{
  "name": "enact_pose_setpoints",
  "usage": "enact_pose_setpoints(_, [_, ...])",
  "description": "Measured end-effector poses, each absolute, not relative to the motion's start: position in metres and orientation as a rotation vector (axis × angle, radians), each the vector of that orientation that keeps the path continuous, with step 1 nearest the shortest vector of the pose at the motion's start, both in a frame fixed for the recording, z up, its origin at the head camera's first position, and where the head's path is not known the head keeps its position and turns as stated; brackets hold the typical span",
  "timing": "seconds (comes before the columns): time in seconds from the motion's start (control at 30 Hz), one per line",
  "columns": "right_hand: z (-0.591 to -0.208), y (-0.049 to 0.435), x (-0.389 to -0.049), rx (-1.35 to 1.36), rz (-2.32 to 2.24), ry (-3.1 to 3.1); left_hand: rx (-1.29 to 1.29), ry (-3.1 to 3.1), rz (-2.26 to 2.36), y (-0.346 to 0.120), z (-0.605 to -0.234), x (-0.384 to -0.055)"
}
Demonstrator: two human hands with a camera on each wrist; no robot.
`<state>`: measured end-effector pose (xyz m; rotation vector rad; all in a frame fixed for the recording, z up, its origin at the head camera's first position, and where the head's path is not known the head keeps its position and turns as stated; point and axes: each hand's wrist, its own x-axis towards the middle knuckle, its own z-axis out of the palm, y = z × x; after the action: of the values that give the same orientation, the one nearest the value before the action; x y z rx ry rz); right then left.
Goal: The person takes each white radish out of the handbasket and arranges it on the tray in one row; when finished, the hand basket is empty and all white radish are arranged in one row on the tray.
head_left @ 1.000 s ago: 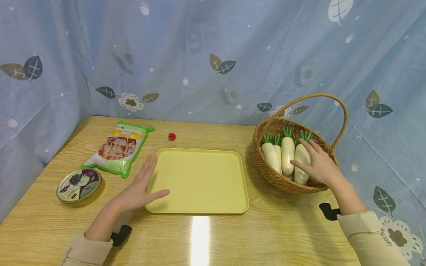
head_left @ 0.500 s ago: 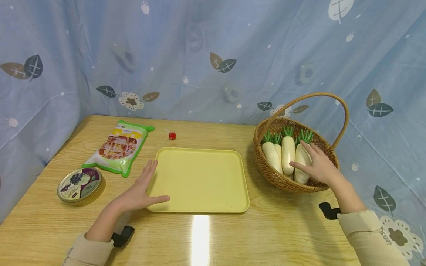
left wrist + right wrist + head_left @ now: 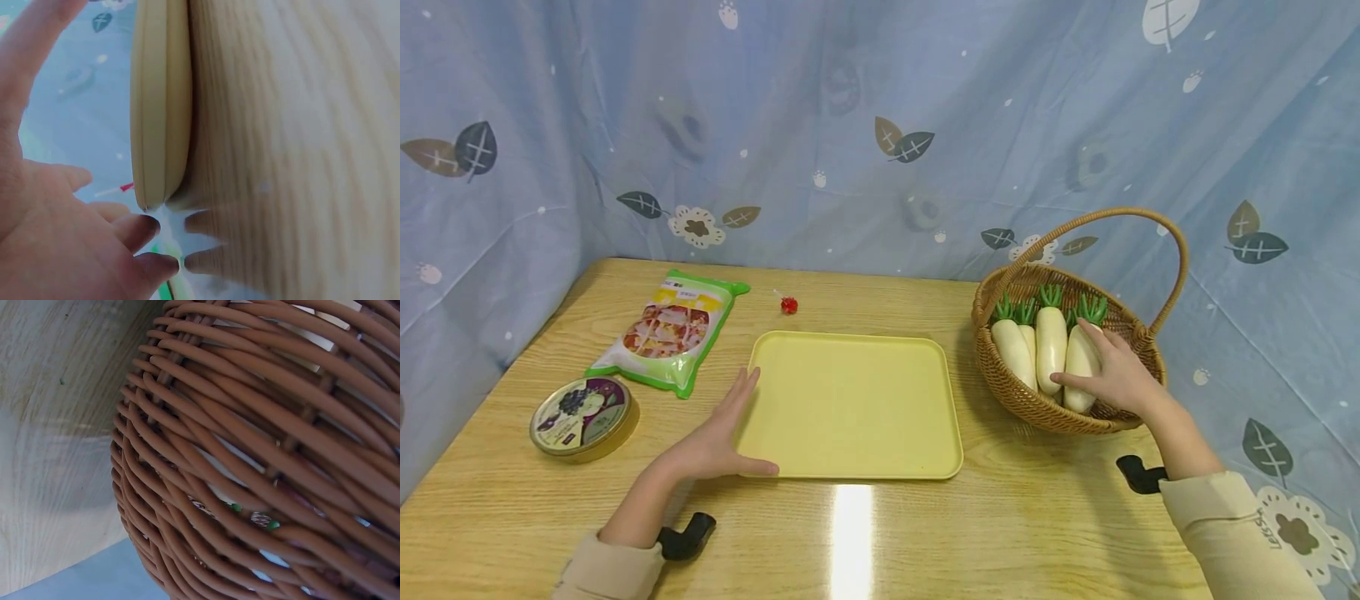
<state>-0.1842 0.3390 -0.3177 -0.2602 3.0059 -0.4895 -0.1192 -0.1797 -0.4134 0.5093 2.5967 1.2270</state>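
Several white radishes (image 3: 1051, 350) lay in the basket (image 3: 1024, 406) near the surface's (image 3: 970, 533) right edge. Spread, gripping nothing, the right hand (image 3: 1116, 375) lay over the rightmost one. Likewise spread, the left hand (image 3: 711, 443) was at the tray's (image 3: 850, 408) left edge. Toward the surface's back left corner lay a bag (image 3: 670, 333).

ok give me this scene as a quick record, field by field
left hand: fingers spread at the left edge of the yellow tray; contact unclear
right hand: over the white radishes; grip unclear
basket: wicker, arched handle, right of tray, holding the radishes
left of tray: green-edged bag, round tin
behind tray: small red item
surface: wood-grain table
backdrop: blue patterned cloth
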Motion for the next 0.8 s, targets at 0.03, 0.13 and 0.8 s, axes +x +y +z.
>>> enact_pose_setpoints(0.03, [-0.318, 0.339, -0.185, -0.266, -0.497, 3.001, 0.512, 2.596, 1.232, -0.179, -0.414, -0.120])
enact_pose_setpoints(0.13, [-0.317, 0.340, -0.185, -0.287, -0.539, 2.975, 0.520, 2.596, 1.245, -0.178, -0.416, -0.121])
enact_pose_setpoints(0.8, [-0.320, 0.348, -0.187, -0.197, -0.827, 2.815, 0.491, 2.626, 1.279, -0.173, -0.425, -0.125])
